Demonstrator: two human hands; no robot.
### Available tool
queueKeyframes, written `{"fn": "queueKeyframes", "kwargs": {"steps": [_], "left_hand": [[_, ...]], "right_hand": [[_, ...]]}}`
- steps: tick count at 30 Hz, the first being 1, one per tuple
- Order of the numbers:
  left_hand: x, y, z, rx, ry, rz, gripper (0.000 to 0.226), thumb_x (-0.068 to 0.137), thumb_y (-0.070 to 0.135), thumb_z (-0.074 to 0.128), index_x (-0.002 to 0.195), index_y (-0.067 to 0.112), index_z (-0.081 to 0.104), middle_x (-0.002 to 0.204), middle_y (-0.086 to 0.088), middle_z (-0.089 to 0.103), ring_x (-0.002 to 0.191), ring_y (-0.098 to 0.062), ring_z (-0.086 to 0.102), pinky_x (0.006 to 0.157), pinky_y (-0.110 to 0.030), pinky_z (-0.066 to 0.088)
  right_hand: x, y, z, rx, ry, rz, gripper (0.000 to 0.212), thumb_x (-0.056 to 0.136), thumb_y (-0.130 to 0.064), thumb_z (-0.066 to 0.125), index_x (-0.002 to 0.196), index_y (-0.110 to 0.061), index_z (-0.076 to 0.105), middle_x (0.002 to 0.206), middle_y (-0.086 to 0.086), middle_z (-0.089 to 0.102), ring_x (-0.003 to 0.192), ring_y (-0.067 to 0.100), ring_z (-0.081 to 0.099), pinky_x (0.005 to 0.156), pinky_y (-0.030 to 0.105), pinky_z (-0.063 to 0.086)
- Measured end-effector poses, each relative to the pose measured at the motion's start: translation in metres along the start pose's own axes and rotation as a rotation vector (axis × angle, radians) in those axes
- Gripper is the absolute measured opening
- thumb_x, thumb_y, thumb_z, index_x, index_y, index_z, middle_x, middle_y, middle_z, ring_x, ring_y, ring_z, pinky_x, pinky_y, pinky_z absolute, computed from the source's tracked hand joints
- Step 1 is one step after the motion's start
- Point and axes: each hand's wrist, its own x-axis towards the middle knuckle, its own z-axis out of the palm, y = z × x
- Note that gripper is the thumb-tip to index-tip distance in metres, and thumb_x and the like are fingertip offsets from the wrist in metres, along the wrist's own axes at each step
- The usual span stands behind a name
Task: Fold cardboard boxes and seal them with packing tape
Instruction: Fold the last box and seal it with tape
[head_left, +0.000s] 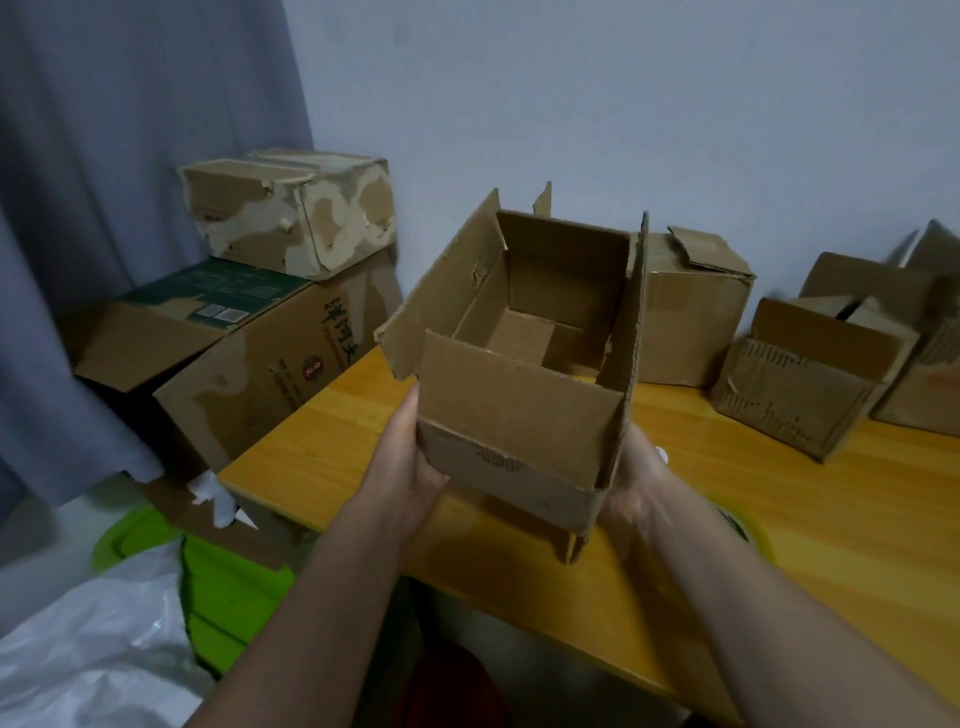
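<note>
Head view: a small brown cardboard box (519, 364), top flaps standing open, is held above the orange wooden bench (779, 519). The left hand (410, 467) and right hand (636, 478) clasp its lower sides, fingers seemingly curled underneath, though hidden. Best to square the walls, then fold the short flaps in first before taping.

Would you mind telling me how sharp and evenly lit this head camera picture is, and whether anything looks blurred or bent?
Head view: dim, flat indoor light with no glare; the held box and both hands, left hand and right hand, are fairly sharp; the boxes at the right edge are smeared by blur; the wide lens bends the table edge and stretches the forearms.
</note>
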Motion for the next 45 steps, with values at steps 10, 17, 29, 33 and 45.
{"fn": "queueKeyframes", "kwargs": {"steps": [10, 17, 29, 33, 45], "left_hand": [[-0.004, -0.001, 0.0, 0.029, 0.187, -0.04, 0.025, 0.086, 0.04, 0.067, 0.098, 0.019, 0.074, 0.099, -0.004, 0.075, 0.092, -0.024, 0.071, 0.085, -0.045, 0.056], [-0.015, -0.02, -0.019, 0.164, 0.346, -0.131, 0.032, 0.085, 0.038, 0.071, 0.105, 0.013, 0.071, 0.099, -0.004, 0.068, 0.09, -0.024, 0.062, 0.062, -0.034, 0.05], [-0.029, -0.043, -0.021, 0.359, 0.354, -0.153, 0.026, 0.093, 0.034, 0.062, 0.111, 0.016, 0.067, 0.1, -0.001, 0.067, 0.09, -0.02, 0.062, 0.067, -0.034, 0.053], [-0.048, -0.048, -0.027, 0.292, 0.354, -0.254, 0.027, 0.089, 0.038, 0.066, 0.095, 0.012, 0.07, 0.093, -0.006, 0.071, 0.085, -0.023, 0.064, 0.067, -0.035, 0.052], [-0.015, -0.037, -0.032, 0.832, 0.413, 0.086, 0.052, 0.093, 0.052, 0.052, 0.059, 0.013, 0.05, 0.066, -0.006, 0.052, 0.063, -0.021, 0.047, 0.06, -0.033, 0.036]], "right_hand": [[0.004, 0.015, 0.004, -0.082, 0.02, 0.087, 0.055, 0.094, -0.057, 0.043, 0.084, -0.01, 0.07, 0.091, 0.017, 0.07, 0.077, 0.032, 0.068, 0.065, 0.046, 0.055], [-0.01, 0.007, 0.002, -0.329, 0.098, 0.063, 0.044, 0.095, -0.028, 0.049, 0.054, -0.013, 0.056, 0.052, 0.005, 0.058, 0.045, 0.016, 0.054, 0.048, 0.024, 0.047], [-0.069, -0.057, 0.037, -1.047, -0.006, -0.495, 0.074, 0.095, -0.011, 0.054, 0.151, -0.035, 0.013, 0.148, 0.004, 0.035, 0.127, 0.026, 0.044, 0.103, 0.04, 0.042], [-0.069, -0.053, 0.031, -1.213, -0.047, -0.284, 0.06, 0.096, -0.001, 0.043, 0.148, -0.021, 0.022, 0.12, 0.005, 0.049, 0.104, 0.023, 0.053, 0.075, 0.029, 0.052], [-0.038, -0.057, 0.032, -1.188, 0.034, -0.334, 0.045, 0.093, 0.0, 0.048, 0.136, -0.013, 0.04, 0.113, 0.008, 0.058, 0.107, 0.029, 0.056, 0.092, 0.044, 0.051]]}}
